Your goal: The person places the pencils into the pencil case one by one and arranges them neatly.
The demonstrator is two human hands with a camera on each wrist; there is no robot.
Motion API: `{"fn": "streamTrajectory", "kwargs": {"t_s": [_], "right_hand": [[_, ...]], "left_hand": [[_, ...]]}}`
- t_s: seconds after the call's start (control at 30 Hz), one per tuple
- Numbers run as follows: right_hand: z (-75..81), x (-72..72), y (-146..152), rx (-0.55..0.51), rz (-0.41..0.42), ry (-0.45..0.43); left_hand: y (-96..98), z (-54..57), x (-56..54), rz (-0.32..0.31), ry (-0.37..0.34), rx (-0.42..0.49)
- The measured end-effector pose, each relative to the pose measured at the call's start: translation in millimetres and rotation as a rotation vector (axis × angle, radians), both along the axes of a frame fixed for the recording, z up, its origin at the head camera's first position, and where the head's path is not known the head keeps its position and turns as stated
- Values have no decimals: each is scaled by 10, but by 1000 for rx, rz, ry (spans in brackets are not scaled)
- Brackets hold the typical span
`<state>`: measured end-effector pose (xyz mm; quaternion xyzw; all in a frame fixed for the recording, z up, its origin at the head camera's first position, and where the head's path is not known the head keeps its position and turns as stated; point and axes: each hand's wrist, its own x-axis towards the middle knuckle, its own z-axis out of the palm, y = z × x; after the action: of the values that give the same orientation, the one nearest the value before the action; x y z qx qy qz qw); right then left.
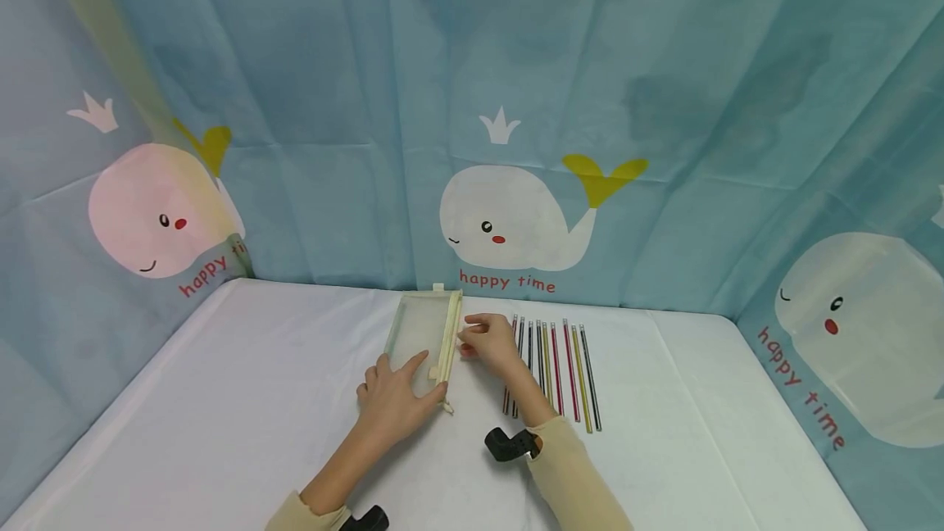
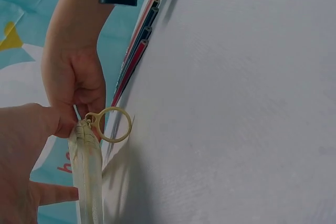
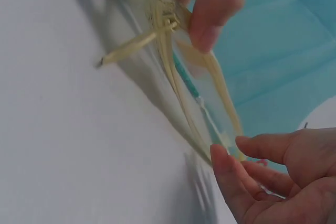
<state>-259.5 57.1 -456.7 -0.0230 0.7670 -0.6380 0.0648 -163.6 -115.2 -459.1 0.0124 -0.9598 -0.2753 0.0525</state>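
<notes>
Whale-print curtain (image 1: 332,203): hangs behind the white tablecloth (image 1: 708,449).
Pencils (image 1: 556,367): side by side on the tablecloth, partly behind the right forearm (image 1: 534,396).
Translucent zip pouch (image 1: 416,326): left of the pencils.
Left hand (image 1: 398,392): fingers spread, gripping the pouch's near end with the thumb.
Right hand (image 1: 490,342): thumb and fingertips pinching the pouch's zippered edge.
Cream ring (image 2: 129,123): attached at the pouch's end.

The person's forearms (image 1: 339,461) reach forward: the left hand (image 1: 396,397) palm down with fingers spread, the right hand (image 1: 490,342) turned inward, thumb and index fingertips close together.
</notes>
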Motion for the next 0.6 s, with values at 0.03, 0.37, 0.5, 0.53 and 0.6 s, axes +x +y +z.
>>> {"fn": "streamTrajectory", "kwargs": {"t_s": [0.03, 0.37, 0.5, 0.53, 0.6], "right_hand": [[8, 9, 21, 5, 0, 10], [97, 80, 274, 135, -44, 119], [126, 114, 355, 188, -82, 145], [132, 123, 374, 197, -90, 146], [132, 138, 412, 214, -108, 149]], "left_hand": [[1, 1, -5, 4, -1, -2], [45, 38, -43, 29, -42, 25], [52, 43, -52, 43, -38, 34], [54, 42, -53, 47, -34, 34], [62, 52, -51, 50, -24, 36]]}}
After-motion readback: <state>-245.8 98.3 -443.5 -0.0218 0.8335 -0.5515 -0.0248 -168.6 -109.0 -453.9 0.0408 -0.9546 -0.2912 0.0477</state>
